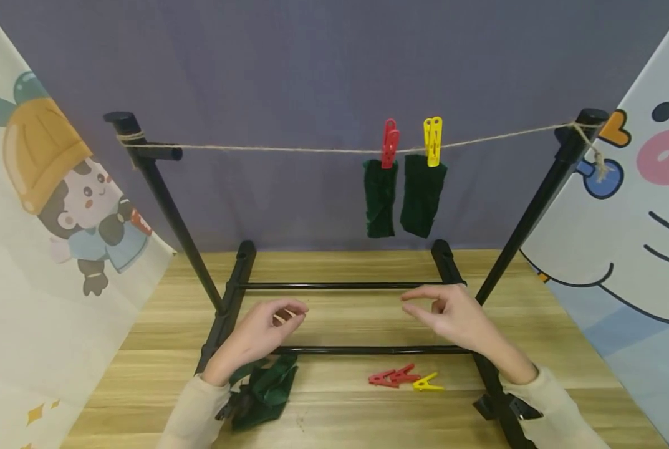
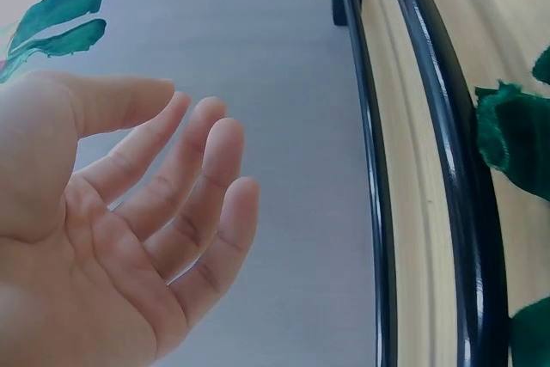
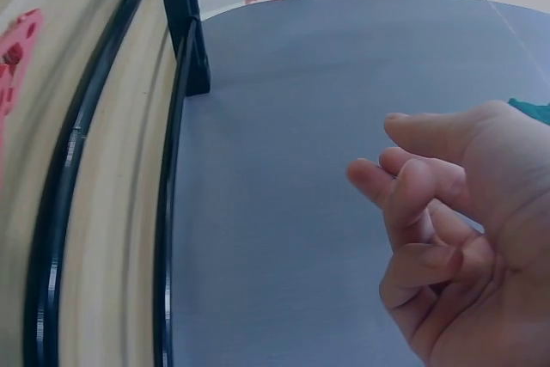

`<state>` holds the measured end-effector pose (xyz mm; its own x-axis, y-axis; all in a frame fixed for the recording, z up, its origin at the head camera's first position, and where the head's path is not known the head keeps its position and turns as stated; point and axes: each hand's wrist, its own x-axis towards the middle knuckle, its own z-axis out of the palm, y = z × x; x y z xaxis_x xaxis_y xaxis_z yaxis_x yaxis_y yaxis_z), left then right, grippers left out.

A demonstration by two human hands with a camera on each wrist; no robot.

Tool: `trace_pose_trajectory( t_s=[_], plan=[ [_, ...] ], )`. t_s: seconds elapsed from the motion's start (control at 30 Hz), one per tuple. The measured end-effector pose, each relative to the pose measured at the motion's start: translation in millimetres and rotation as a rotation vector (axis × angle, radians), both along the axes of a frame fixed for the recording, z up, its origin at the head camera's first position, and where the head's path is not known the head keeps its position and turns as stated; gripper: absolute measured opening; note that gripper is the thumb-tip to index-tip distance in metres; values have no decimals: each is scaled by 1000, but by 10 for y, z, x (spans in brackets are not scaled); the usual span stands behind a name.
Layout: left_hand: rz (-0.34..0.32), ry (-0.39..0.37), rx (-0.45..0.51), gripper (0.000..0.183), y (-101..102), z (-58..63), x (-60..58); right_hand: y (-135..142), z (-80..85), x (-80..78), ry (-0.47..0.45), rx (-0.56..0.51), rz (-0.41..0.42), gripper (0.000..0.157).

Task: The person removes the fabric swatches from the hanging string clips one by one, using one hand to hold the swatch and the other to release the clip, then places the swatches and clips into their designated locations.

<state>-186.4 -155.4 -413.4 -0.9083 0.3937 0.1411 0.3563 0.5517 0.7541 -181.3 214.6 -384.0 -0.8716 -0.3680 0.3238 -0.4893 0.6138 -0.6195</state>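
Observation:
Two dark green cloth pieces hang side by side from a string (image 1: pixel 289 149). A red clothespin (image 1: pixel 390 143) grips the left cloth (image 1: pixel 380 199), and a yellow clothespin (image 1: pixel 433 141) the right cloth (image 1: pixel 423 196). My left hand (image 1: pixel 264 327) hovers over the rack's left side with loosely bent fingers and an empty palm. Below it, a heap of dark green cloth (image 1: pixel 269 393) lies on the table, partly hidden by the wrist. Over the right side is my right hand (image 1: pixel 452 315), thumb and forefinger apart, nothing between them. Two red clothespins (image 1: pixel 393 376) and a yellow clothespin (image 1: pixel 427 382) lie on the table.
A black rack frame stands on the wooden table (image 1: pixel 334 405), with a left post (image 1: pixel 171 218) and a right post (image 1: pixel 536 206) carrying the string. Two low crossbars, including the front bar (image 1: pixel 368 350), join its feet. A grey backdrop (image 1: pixel 289 75) rises behind.

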Motion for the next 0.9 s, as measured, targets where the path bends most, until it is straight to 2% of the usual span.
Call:
trace_pose_trajectory(
  t_s=[0.43, 0.9],
  plan=[
    [-2, 42, 24, 14, 94, 100, -52, -63, 237, -53, 72, 22, 1, 16],
    [-24, 71, 81, 15, 172, 224, -97, -86, 448, -71, 174, -4, 50, 16]
  ],
)
